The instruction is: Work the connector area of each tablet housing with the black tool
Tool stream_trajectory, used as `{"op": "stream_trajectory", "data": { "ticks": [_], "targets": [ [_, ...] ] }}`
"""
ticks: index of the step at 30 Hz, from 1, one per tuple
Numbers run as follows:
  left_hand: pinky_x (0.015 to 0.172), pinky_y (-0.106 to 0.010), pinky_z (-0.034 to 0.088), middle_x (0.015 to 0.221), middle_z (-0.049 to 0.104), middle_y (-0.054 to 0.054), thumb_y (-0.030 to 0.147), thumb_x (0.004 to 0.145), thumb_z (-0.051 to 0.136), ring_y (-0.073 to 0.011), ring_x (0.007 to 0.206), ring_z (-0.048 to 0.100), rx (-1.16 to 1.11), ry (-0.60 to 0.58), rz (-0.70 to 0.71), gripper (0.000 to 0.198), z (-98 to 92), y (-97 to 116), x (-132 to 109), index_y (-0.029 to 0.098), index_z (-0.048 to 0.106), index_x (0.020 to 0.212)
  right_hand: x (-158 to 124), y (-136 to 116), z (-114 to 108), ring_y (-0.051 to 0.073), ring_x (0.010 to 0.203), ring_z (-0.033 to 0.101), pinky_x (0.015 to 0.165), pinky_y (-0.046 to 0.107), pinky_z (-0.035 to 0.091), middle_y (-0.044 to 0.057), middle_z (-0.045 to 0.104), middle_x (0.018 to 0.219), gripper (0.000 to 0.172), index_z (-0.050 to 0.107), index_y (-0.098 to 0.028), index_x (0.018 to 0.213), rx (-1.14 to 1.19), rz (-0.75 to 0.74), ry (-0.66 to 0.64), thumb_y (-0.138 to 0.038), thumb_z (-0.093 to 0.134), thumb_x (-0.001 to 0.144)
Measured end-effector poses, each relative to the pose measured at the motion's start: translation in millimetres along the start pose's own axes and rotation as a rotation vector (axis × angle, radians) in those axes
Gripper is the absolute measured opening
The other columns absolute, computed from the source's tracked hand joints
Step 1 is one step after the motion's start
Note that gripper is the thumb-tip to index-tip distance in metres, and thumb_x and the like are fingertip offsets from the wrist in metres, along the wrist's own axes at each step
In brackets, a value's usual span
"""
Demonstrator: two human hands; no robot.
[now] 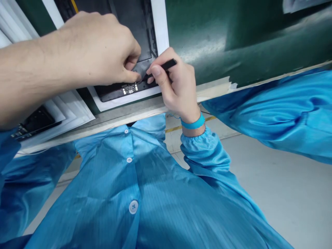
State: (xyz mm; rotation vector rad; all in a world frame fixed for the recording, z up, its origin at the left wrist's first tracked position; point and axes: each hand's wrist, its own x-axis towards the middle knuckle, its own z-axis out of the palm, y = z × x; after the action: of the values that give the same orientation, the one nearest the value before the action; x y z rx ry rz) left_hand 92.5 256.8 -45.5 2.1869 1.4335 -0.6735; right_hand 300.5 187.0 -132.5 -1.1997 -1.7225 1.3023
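Note:
My right hand (178,81) grips a thin black tool (168,65), its narrow tip pointing down and left onto a dark device panel (129,20). My left hand (103,52) reaches across that panel, fingers curled, with its thumb and fingertips close to the tool's tip; what they hold, if anything, is too small to make out. Just below the left fingertips, a small circuit board (130,89) with bright contacts sits at the panel's near end. The panel lies on a white sheet (161,27). A blue band circles my right wrist.
The green tabletop (202,41) has a pale taped front edge (215,88). White layered sheets and another dark device (38,121) lie at the left. Blue-sleeved arms or legs of other people (285,110) show at the right.

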Motion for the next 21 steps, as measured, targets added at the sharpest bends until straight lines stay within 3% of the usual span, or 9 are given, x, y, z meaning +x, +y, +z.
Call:
{"op": "stream_trajectory", "data": {
  "ticks": [2, 6, 9, 11, 13, 15, 16, 18, 21],
  "targets": [
    [0.105, -0.083, 0.057, 0.087, 0.054, -0.002, 0.053, 0.103, 0.078, -0.0580, 0.129, 0.074, 0.017, -0.004, 0.014, 0.034, 1.0, 1.0, 1.2, 0.019, 0.082, 0.100, 0.9, -1.3, 0.0, 0.023, 0.124, 0.077, 0.107, 0.038, 0.060, 0.003, 0.079, 0.107, 0.056, 0.071, -0.036, 0.102, 0.016, 0.006, -0.001, -0.088, 0.053, 0.107],
    [0.105, -0.084, 0.057, 0.086, 0.052, -0.003, 0.057, 0.103, 0.079, -0.0599, 0.127, 0.074, 0.032, -0.028, 0.014, 0.039, 1.7, 1.5, 4.8, 0.018, 0.082, 0.098, 5.7, -2.7, 1.4, 0.026, 0.105, 0.075, 0.107, 0.043, 0.061, 0.005, 0.078, 0.104, 0.047, 0.070, -0.040, 0.095, -0.028, -0.016, 0.013, -0.084, 0.059, 0.105],
    [0.109, -0.075, 0.059, 0.079, 0.054, -0.003, 0.054, 0.103, 0.077, -0.0539, 0.123, 0.077, 0.025, -0.005, 0.081, 0.035, -8.2, -9.1, 5.3, 0.020, 0.081, 0.098, 2.7, -7.0, 3.4, 0.030, 0.098, 0.072, 0.105, 0.050, 0.061, 0.006, 0.077, 0.098, 0.043, 0.071, -0.039, 0.092, -0.062, -0.098, 0.022, -0.078, 0.059, 0.108],
    [0.111, -0.062, 0.060, 0.084, 0.065, -0.006, 0.051, 0.108, 0.066, -0.0441, 0.117, 0.077, -0.017, 0.072, 0.119, 0.035, -21.6, -27.3, 6.2, 0.020, 0.081, 0.104, -6.9, -14.0, 6.4, 0.028, 0.093, 0.071, 0.100, 0.050, 0.060, 0.005, 0.074, 0.091, 0.050, 0.072, -0.032, 0.091, -0.015, -0.155, 0.098, -0.072, 0.053, 0.114],
    [0.116, -0.053, 0.057, 0.110, 0.077, -0.011, 0.047, 0.110, 0.053, -0.0354, 0.120, 0.073, -0.068, 0.229, 0.071, 0.039, -38.6, -55.2, 10.7, 0.020, 0.081, 0.119, -21.0, -22.8, 12.4, 0.021, 0.084, 0.069, 0.086, 0.041, 0.058, 0.002, 0.072, 0.088, 0.044, 0.073, -0.028, 0.095, 0.173, -0.099, 0.274, -0.063, 0.059, 0.116],
    [0.129, -0.051, 0.047, 0.145, 0.073, -0.011, 0.043, 0.107, 0.052, -0.0321, 0.136, 0.062, -0.093, 0.395, -0.053, 0.048, -56.3, -88.1, 19.4, 0.020, 0.075, 0.142, -36.9, -32.3, 21.3, 0.017, 0.078, 0.066, 0.078, 0.034, 0.055, -0.001, 0.070, 0.087, 0.039, 0.074, -0.027, 0.097, 0.411, 0.027, 0.446, -0.057, 0.062, 0.117],
    [0.134, -0.051, 0.042, 0.156, 0.067, -0.010, 0.041, 0.104, 0.055, -0.0319, 0.142, 0.057, -0.100, 0.420, -0.134, 0.055, -63.9, -103.9, 24.8, 0.018, 0.069, 0.152, -45.0, -37.4, 26.5, 0.016, 0.077, 0.065, 0.076, 0.032, 0.054, -0.001, 0.068, 0.085, 0.041, 0.073, -0.026, 0.092, 0.558, 0.076, 0.497, -0.060, 0.065, 0.115],
    [0.133, -0.050, 0.042, 0.160, 0.065, -0.010, 0.040, 0.099, 0.061, -0.0321, 0.142, 0.056, -0.124, 0.372, -0.215, 0.064, -74.3, -128.9, 35.4, 0.014, 0.064, 0.158, -61.3, -48.3, 37.7, 0.016, 0.075, 0.063, 0.075, 0.030, 0.055, -0.002, 0.066, 0.080, 0.046, 0.071, -0.025, 0.085, 0.831, 0.190, 0.453, -0.064, 0.074, 0.109],
    [0.111, -0.043, 0.055, 0.137, 0.078, -0.010, 0.043, 0.091, 0.071, -0.0303, 0.120, 0.069, -0.148, 0.276, -0.221, 0.065, -77.4, -144.4, 46.1, 0.015, 0.072, 0.151, -83.6, -62.2, 56.1, 0.017, 0.081, 0.068, 0.083, 0.033, 0.060, 0.001, 0.072, 0.085, 0.048, 0.074, -0.024, 0.082, 1.022, 0.351, 0.311, -0.067, 0.080, 0.103]
  ]
}}
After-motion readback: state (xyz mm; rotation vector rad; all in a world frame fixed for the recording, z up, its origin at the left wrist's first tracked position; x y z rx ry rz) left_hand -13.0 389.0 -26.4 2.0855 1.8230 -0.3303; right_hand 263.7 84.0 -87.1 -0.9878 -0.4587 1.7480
